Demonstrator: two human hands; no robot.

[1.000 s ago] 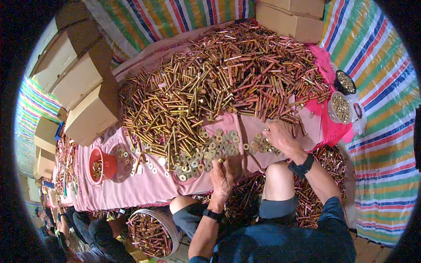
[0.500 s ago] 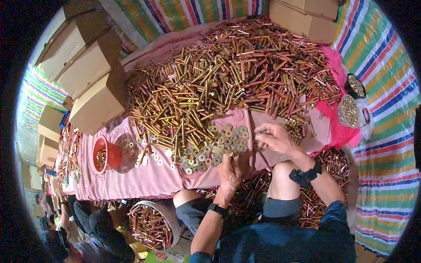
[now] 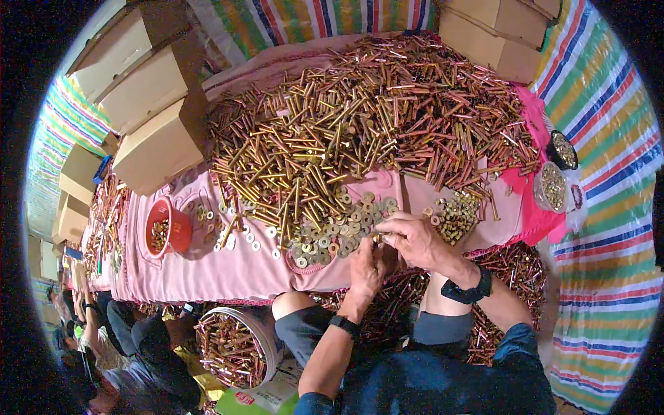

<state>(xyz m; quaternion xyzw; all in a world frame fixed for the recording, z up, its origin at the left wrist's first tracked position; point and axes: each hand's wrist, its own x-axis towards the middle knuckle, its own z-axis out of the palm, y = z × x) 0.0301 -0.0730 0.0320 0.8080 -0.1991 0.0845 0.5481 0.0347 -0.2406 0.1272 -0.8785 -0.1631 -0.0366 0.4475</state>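
My left hand [image 3: 366,268] is closed, thumb and fingers pinched at the table's front edge. A small brass-coloured metal piece [image 3: 377,238] shows at its fingertips; the rest is hidden. My right hand [image 3: 417,242] meets it from the right, its fingers also pinched around that spot. Whether it grips the same piece or another is hidden. Flat round washers [image 3: 333,232] lie spread just beyond and left of my hands. To the right sits a small heap of brass-coloured nuts [image 3: 456,216]. Behind them rises a large pile of long brassy bolts [image 3: 332,131].
A red plastic bowl [image 3: 181,232] of small metal parts stands at left. Cardboard boxes [image 3: 155,149] are stacked behind it. A clear tub [image 3: 552,187] and a black bowl [image 3: 564,151] hold small parts at right. Below the table, a white bucket [image 3: 266,339] holds bolts. Other people sit lower left.
My right hand has moved left and down from beside the nut heap to my left hand's fingertips. That heap now shows more fully. My left hand stays nearly in place.
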